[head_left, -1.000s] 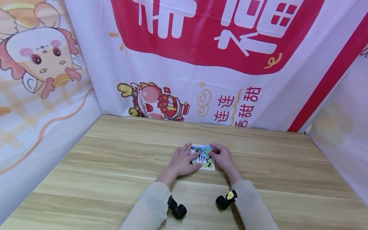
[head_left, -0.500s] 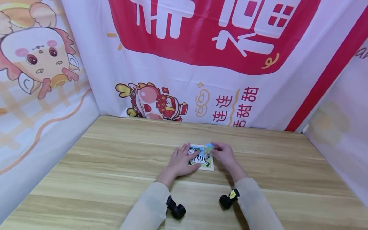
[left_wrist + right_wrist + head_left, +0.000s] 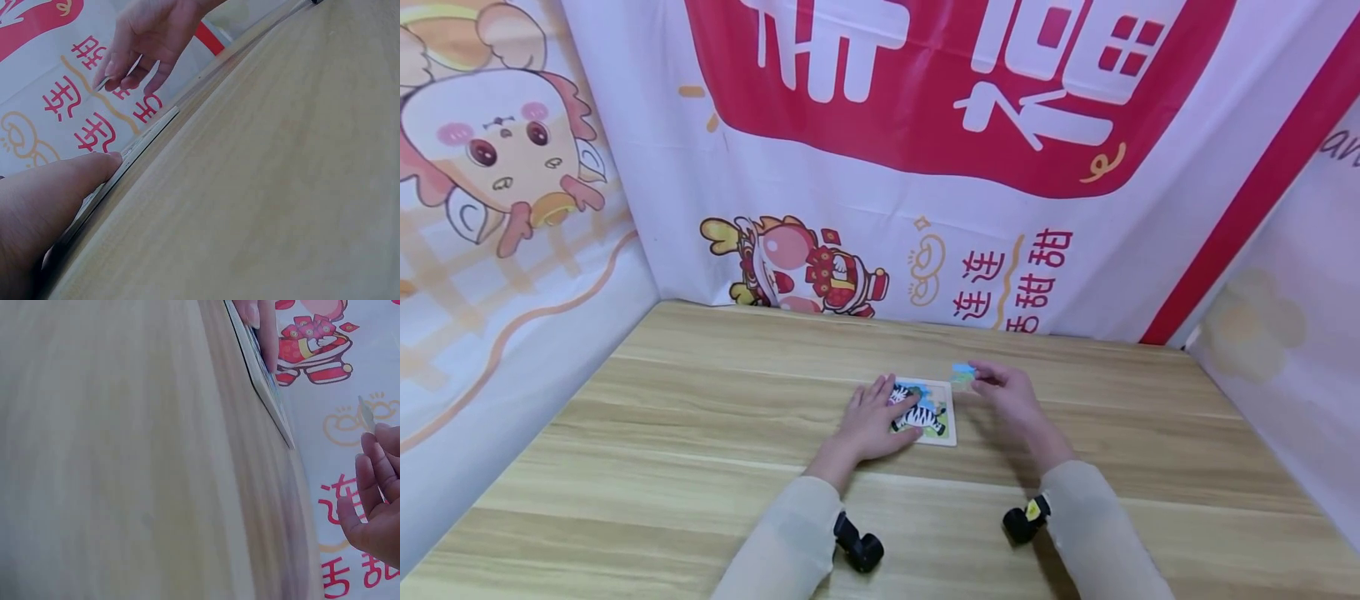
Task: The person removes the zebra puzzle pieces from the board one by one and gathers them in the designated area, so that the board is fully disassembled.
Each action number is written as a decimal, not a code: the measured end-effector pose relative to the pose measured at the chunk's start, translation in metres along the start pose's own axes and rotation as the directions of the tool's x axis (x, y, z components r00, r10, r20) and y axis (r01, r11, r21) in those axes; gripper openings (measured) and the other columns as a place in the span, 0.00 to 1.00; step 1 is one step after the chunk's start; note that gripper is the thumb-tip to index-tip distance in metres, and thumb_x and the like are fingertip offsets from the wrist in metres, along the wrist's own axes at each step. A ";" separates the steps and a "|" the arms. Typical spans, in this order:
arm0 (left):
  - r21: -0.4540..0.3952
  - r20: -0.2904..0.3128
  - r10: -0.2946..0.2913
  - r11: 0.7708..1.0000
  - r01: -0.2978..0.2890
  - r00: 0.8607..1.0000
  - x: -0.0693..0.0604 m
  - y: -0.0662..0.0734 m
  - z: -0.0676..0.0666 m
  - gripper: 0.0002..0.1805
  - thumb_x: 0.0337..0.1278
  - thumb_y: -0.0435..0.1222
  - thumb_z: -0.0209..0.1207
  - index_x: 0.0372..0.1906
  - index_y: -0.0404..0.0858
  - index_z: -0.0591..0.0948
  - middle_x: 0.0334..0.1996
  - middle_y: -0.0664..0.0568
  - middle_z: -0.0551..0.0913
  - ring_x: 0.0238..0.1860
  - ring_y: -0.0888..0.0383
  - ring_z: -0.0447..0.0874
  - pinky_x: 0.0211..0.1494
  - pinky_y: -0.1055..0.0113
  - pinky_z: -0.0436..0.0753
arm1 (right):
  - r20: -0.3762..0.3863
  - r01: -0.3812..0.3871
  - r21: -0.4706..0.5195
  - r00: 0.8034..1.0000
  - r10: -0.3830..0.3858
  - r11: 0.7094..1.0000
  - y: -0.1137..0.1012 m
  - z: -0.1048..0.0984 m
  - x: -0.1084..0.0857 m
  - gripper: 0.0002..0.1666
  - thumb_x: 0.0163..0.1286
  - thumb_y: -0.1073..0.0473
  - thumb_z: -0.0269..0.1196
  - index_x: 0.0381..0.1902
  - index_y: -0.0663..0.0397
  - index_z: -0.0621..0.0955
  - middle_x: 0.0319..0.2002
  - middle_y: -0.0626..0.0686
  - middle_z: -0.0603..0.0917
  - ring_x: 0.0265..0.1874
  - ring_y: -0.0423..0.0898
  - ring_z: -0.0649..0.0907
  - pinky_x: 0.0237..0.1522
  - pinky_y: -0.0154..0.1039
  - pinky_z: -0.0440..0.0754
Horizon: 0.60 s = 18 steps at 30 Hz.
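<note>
A zebra puzzle board [image 3: 951, 429] lies flat on the wooden table. The left hand [image 3: 868, 427] rests on its left part with fingers spread. In the left wrist view, the thumb of the left hand [image 3: 50, 200] presses the edge of the board [image 3: 140, 147]. The right hand [image 3: 1011, 396] pinches a blue and green puzzle piece [image 3: 962, 372] above the table, just beyond the board's upper right corner. Seen from the right wrist, the piece [image 3: 367, 415] is held edge-on between thumb and fingertips of the right hand [image 3: 378, 500]. A pale area shows in the board's upper right.
The wooden table [image 3: 700, 400] reaches back to a white and red printed cloth [image 3: 850, 183]. Printed cloth also hangs at the left [image 3: 550, 250] and right sides. A black wrist camera [image 3: 859, 546] sits at each sleeve.
The right hand has lifted the blue and green piece off the board and moved it to the right and away. The left hand has stayed on the board.
</note>
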<state>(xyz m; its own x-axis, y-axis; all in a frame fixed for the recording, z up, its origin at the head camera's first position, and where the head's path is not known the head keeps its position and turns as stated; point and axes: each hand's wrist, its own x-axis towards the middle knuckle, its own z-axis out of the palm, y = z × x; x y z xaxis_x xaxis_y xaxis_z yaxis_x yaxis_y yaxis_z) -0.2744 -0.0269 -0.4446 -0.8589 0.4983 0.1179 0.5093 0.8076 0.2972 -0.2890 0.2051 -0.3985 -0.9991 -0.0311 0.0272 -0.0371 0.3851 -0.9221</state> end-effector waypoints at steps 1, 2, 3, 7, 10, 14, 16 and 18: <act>-0.001 -0.002 0.001 1.000 -0.001 1.000 0.000 0.000 0.000 0.33 0.51 0.63 0.39 0.63 0.57 0.58 0.65 0.43 0.44 0.64 0.48 0.36 0.60 0.50 0.38 | -0.002 0.001 0.003 1.000 -0.001 1.000 0.000 -0.003 -0.001 0.22 0.57 0.68 0.57 0.52 0.57 0.73 0.41 0.56 0.75 0.42 0.49 0.72 0.44 0.41 0.71; 0.000 -0.002 0.000 1.000 0.000 1.000 0.000 0.001 0.000 0.33 0.51 0.63 0.39 0.63 0.57 0.58 0.65 0.43 0.44 0.64 0.48 0.36 0.60 0.49 0.38 | -0.010 0.004 0.006 1.000 -0.003 1.000 0.000 -0.006 -0.002 0.22 0.57 0.68 0.57 0.52 0.58 0.73 0.41 0.56 0.75 0.42 0.49 0.72 0.44 0.41 0.71; 0.002 0.000 -0.001 1.000 0.001 1.000 0.000 0.001 0.000 0.33 0.51 0.63 0.38 0.63 0.58 0.58 0.65 0.43 0.44 0.64 0.48 0.36 0.60 0.50 0.38 | -0.012 0.004 0.002 1.000 -0.004 1.000 0.000 -0.009 -0.003 0.22 0.58 0.68 0.57 0.52 0.58 0.73 0.41 0.56 0.74 0.42 0.49 0.72 0.44 0.41 0.71; -0.002 -0.004 -0.001 1.000 0.001 1.000 -0.001 0.001 -0.001 0.33 0.51 0.63 0.39 0.63 0.57 0.58 0.65 0.42 0.44 0.64 0.48 0.36 0.60 0.49 0.38 | -0.026 0.000 0.013 1.000 0.000 1.000 0.003 -0.022 -0.007 0.21 0.59 0.67 0.56 0.52 0.58 0.73 0.41 0.56 0.74 0.41 0.48 0.72 0.43 0.39 0.71; -0.005 -0.007 -0.004 1.000 0.004 1.000 -0.001 0.001 -0.001 0.33 0.51 0.63 0.39 0.63 0.57 0.58 0.65 0.42 0.44 0.64 0.48 0.36 0.60 0.49 0.38 | -0.037 0.020 0.018 0.999 -0.019 1.000 0.007 -0.031 -0.009 0.21 0.59 0.68 0.55 0.52 0.61 0.73 0.41 0.57 0.74 0.40 0.47 0.73 0.42 0.36 0.72; -0.003 -0.004 -0.009 1.000 0.009 1.000 -0.001 0.001 -0.001 0.33 0.51 0.63 0.38 0.63 0.57 0.58 0.65 0.42 0.44 0.64 0.48 0.36 0.60 0.50 0.37 | -0.046 0.045 0.017 0.998 -0.044 0.999 0.013 -0.045 -0.011 0.21 0.60 0.68 0.55 0.53 0.64 0.71 0.41 0.59 0.74 0.39 0.46 0.73 0.40 0.33 0.73; -0.005 0.001 -0.009 1.000 0.009 1.000 -0.001 0.001 -0.001 0.33 0.51 0.63 0.38 0.63 0.58 0.58 0.65 0.43 0.44 0.64 0.49 0.35 0.60 0.50 0.37 | -0.054 0.049 -0.008 0.997 -0.049 0.999 0.016 -0.053 -0.013 0.21 0.60 0.67 0.55 0.53 0.64 0.71 0.41 0.59 0.74 0.39 0.44 0.72 0.39 0.31 0.73; -0.008 0.002 -0.007 1.000 0.007 1.000 -0.001 0.002 -0.001 0.33 0.51 0.64 0.38 0.63 0.58 0.58 0.65 0.43 0.44 0.64 0.49 0.35 0.60 0.50 0.37 | -0.062 0.061 -0.024 0.996 -0.063 0.998 0.019 -0.060 -0.015 0.22 0.60 0.67 0.55 0.53 0.65 0.70 0.41 0.60 0.74 0.38 0.44 0.72 0.39 0.30 0.73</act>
<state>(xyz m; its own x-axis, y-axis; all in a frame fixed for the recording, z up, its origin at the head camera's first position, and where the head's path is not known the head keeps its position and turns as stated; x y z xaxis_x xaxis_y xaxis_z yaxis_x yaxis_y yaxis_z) -0.2729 -0.0264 -0.4434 -0.8623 0.4933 0.1140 0.5029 0.8086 0.3052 -0.2757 0.2686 -0.3929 -0.9941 0.0019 0.1088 -0.0987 0.4048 -0.9090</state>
